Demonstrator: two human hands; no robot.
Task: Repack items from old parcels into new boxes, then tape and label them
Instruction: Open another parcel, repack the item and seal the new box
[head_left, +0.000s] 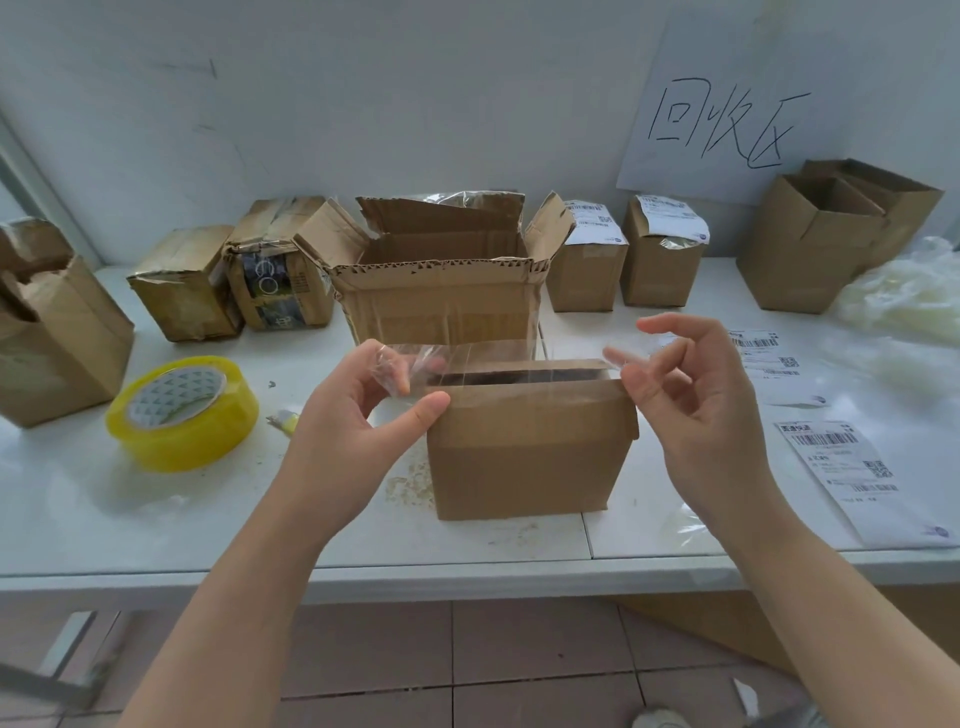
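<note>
The white table (78, 519) carries everything. At the far middle stands a big open box (441, 306) with its flaps up. A row of old parcels (182, 286) is at its left, and two more boxes with labels (587, 265) are at its right. A heap of clear plastic (904, 301) lies at the far right.

The small box (524, 457) to be sealed stands near the table edge, just in front of the big one. Its top flaps are folded down, but a dark slit shows between them. The yellow tape roll (182, 415) lies to the left, well apart, and loose labels (852, 467) lie to the right.

The left hand (358, 415) is at the left end of the small box and the right hand (696, 405) at the right end, both equally close to it. Each hand pinches one end of a strip of tape (509, 356) between thumb and finger; the other fingers of the right hand are spread.

The strip is stretched left to right just above the slit and runs along it. I judge that it only needs to go straight down. Nothing is between the strip and the flaps, though the big box is close behind.
</note>
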